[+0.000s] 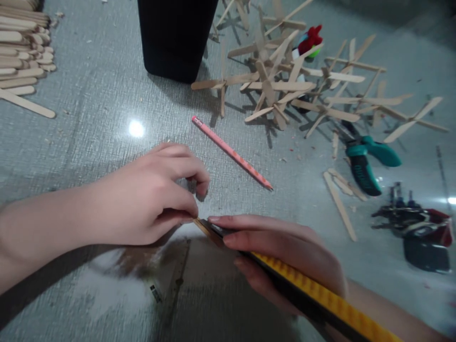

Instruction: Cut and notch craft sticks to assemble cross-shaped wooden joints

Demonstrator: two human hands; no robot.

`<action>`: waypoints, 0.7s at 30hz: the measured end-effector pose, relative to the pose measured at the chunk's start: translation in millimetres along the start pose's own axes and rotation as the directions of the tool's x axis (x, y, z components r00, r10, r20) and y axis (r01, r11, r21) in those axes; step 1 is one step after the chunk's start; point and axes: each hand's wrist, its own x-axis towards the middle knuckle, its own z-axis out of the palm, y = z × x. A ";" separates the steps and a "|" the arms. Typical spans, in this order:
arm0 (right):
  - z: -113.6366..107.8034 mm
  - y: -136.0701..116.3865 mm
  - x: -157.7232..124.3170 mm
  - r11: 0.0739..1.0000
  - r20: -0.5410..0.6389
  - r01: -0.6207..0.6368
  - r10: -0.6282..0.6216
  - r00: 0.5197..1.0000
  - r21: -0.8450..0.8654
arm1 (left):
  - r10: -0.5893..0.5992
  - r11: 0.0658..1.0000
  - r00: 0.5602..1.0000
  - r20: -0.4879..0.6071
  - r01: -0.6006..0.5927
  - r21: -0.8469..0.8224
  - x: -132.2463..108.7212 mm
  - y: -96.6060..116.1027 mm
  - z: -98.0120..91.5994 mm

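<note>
My left hand (153, 194) is curled on the table, its fingertips pinching the end of a thin wooden stick (204, 227). My right hand (281, 259) grips a yellow and black utility knife (313, 297), forefinger stretched along its top, the tip meeting the stick just beside my left thumb. A pink pencil (231, 153) lies a little beyond both hands.
Glued stick crosses (285, 88) are heaped at the back right, by a red and green toy (309, 42). A stack of plain sticks (23, 52) sits far left, a black container (174, 35) at back. Teal-handled pliers (366, 159), loose sticks (340, 199) and a dark tool (420, 232) lie right.
</note>
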 end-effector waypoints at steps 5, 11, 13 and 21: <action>-4.6 -0.3 2.9 0.999 0.095 0.030 -0.027 0.995 -0.031 | 0.004 1.000 1.000 -0.004 -0.004 -0.030 0.6 0.1 0.5; -8.1 -0.1 2.2 0.999 0.135 0.027 -0.023 0.991 -0.026 | -0.023 0.999 1.000 0.001 0.023 -0.044 1.2 0.7 2.1; -8.4 1.0 -0.6 0.999 0.135 0.003 0.004 0.991 -0.054 | -0.030 0.999 1.000 0.000 0.030 -0.043 0.7 0.8 2.3; -2.0 -8.9 3.4 0.994 0.032 -0.107 0.106 0.994 0.027 | -0.059 0.997 0.998 0.013 0.060 -0.048 0.7 1.9 2.0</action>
